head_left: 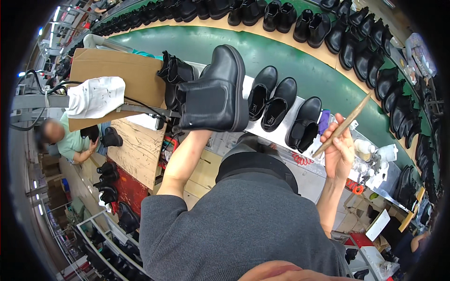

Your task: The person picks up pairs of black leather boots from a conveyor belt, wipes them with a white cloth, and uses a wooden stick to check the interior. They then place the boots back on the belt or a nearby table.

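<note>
A black leather Chelsea boot [213,91] with a thick sole is held up in front of me, toe pointing away. My left hand [200,135] is inside its shaft and carries it; the fingers are hidden in there. Between the thumb and fingers of my right hand [341,149] is a long tapered wooden stick [349,121], slanting up to the right and apart from the boot. Right of the raised boot, a pair of black shoes [276,100] and another black boot [304,122] stand on the white bench top [278,136]. More black boots [177,75] stand behind it on the left.
A green conveyor [197,40] curves past the bench, with rows of black boots [279,16] along its far side. Small bottles [364,146] stand at the right. A cardboard sheet [110,70] and a metal arm with a white cloth [97,96] are at left, near a co-worker [75,143].
</note>
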Tool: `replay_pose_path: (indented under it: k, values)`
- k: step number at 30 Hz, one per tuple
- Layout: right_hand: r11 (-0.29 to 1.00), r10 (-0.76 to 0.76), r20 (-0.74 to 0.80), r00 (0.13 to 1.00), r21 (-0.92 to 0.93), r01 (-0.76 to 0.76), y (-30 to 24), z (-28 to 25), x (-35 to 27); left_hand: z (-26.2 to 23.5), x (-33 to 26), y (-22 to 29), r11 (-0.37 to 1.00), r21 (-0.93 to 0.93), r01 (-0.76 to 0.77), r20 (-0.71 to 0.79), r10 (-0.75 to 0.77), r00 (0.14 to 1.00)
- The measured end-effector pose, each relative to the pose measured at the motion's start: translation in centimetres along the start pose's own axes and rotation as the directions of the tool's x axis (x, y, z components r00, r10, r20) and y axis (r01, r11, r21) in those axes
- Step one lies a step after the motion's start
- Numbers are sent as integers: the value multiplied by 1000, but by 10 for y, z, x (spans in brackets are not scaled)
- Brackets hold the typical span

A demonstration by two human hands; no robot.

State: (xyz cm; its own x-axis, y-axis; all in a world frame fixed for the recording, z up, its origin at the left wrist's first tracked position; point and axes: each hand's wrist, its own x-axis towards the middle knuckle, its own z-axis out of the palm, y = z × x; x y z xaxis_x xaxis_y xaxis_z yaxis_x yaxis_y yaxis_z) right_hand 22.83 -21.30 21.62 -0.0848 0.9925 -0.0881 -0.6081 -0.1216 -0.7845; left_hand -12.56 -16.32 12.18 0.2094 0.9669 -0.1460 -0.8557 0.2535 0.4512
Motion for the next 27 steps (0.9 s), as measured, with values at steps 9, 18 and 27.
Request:
replay_pose_path:
  k: [9, 18, 27]
  values:
    - [970, 240, 32, 970, 23, -240, 16, 20, 13, -2, 71, 5, 997, -31, -72, -39, 71, 997]
    - [890, 454, 77, 888, -3, -455, 57, 15, 75, 56, 95, -15, 989, -78, 126, -520, -148, 841]
    - [686, 509, 308, 804, 419, -595, 83, 27, 82, 84, 70, -42, 958, 254, -136, -434, 239, 869]
